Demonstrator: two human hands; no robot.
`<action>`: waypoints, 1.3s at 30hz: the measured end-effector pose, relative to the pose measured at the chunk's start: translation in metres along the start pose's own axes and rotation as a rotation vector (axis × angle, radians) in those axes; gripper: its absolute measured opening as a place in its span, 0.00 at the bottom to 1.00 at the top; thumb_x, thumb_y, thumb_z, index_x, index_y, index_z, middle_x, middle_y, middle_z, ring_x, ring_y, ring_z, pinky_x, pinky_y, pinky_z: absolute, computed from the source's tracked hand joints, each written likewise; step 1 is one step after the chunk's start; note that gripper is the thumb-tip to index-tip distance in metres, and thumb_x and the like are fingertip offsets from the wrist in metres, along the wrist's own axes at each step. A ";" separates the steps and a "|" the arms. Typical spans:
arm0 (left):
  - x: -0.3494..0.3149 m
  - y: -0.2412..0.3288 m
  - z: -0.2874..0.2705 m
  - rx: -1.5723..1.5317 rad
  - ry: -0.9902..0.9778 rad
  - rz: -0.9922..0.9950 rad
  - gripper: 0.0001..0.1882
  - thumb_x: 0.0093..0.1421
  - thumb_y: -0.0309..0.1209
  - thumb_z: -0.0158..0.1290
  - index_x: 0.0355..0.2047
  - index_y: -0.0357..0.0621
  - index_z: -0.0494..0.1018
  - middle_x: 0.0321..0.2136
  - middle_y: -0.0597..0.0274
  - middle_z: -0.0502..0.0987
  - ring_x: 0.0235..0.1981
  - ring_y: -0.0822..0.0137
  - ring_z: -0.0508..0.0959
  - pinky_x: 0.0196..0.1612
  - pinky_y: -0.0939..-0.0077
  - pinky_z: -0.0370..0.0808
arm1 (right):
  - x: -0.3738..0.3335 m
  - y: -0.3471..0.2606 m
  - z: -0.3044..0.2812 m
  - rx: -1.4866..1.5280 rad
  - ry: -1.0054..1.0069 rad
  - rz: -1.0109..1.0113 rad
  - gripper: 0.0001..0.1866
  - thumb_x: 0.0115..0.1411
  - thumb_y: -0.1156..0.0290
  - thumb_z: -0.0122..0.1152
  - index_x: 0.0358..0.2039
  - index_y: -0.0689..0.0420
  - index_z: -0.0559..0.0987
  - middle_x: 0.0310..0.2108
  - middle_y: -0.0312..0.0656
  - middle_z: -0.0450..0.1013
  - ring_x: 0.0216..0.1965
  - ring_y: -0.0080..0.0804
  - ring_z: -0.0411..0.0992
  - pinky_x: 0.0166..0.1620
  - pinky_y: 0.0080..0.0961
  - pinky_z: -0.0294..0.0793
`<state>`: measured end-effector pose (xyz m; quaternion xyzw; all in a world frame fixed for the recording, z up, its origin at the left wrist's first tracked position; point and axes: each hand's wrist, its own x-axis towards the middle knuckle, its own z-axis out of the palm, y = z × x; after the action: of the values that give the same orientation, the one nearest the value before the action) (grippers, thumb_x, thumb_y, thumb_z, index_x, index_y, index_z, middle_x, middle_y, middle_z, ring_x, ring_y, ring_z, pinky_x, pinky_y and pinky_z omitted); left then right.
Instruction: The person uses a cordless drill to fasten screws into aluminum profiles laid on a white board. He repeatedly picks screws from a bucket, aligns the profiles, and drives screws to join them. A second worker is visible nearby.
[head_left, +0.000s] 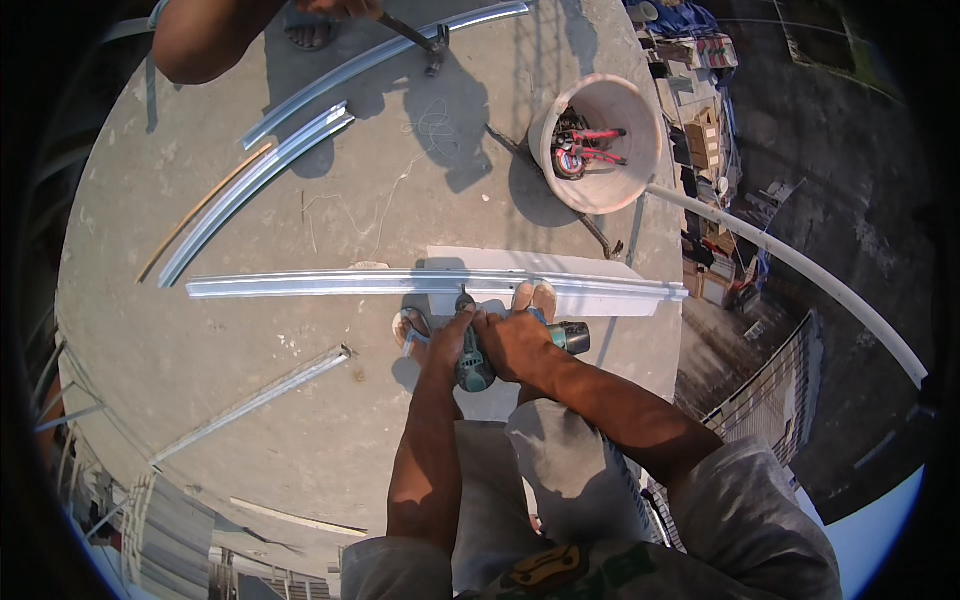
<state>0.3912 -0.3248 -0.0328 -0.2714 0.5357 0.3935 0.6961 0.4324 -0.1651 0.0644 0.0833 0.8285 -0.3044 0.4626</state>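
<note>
A teal cordless drill (475, 371) is held low in front of me, its dark chuck and bit pointing away toward a long silver metal channel (330, 284). My right hand (512, 346) is wrapped round its handle, with the black battery (572, 338) sticking out to the right. Closed against the drill's front end, close behind the chuck, is my left hand (453, 332). The bit's tip is at the channel's near edge; I cannot tell if it touches. Under the channel's right part lies a white board (600, 303), with one of my sandalled feet at its near edge.
At the upper left a co-worker's hand holds a hammer (437, 50) above a curved-looking channel (340, 75). A shorter channel (250, 195) and a wooden strip (200, 215) lie nearby. A white bucket (640, 140) holds red-handled tools. Beyond the slab's right edge is a drop.
</note>
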 end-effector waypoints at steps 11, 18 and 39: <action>0.038 -0.020 -0.049 -0.367 0.378 0.014 0.45 0.55 0.63 0.60 0.57 0.35 0.68 0.54 0.46 0.70 0.56 0.55 0.69 0.59 0.57 0.64 | -0.010 -0.003 0.023 -0.102 -0.012 -0.002 0.35 0.53 0.73 0.59 0.61 0.72 0.63 0.45 0.55 0.74 0.38 0.48 0.80 0.39 0.38 0.80; 0.106 0.012 -0.057 -0.666 0.492 0.269 0.33 0.56 0.53 0.64 0.52 0.44 0.72 0.46 0.57 0.75 0.41 0.61 0.78 0.41 0.65 0.74 | -0.019 -0.015 0.040 -0.249 0.116 0.002 0.38 0.51 0.73 0.61 0.63 0.72 0.63 0.44 0.53 0.74 0.39 0.44 0.78 0.41 0.36 0.79; -0.015 0.046 -0.038 -0.932 -0.128 0.604 0.28 0.61 0.30 0.60 0.56 0.31 0.63 0.53 0.46 0.70 0.59 0.48 0.70 0.66 0.52 0.66 | -0.201 0.020 0.102 0.772 0.661 0.701 0.32 0.49 0.72 0.66 0.57 0.56 0.71 0.43 0.57 0.78 0.47 0.57 0.76 0.49 0.42 0.76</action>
<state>0.3311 -0.3340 -0.0273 -0.3605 0.3159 0.7863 0.3900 0.6266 -0.1796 0.1808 0.6022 0.6813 -0.3701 0.1902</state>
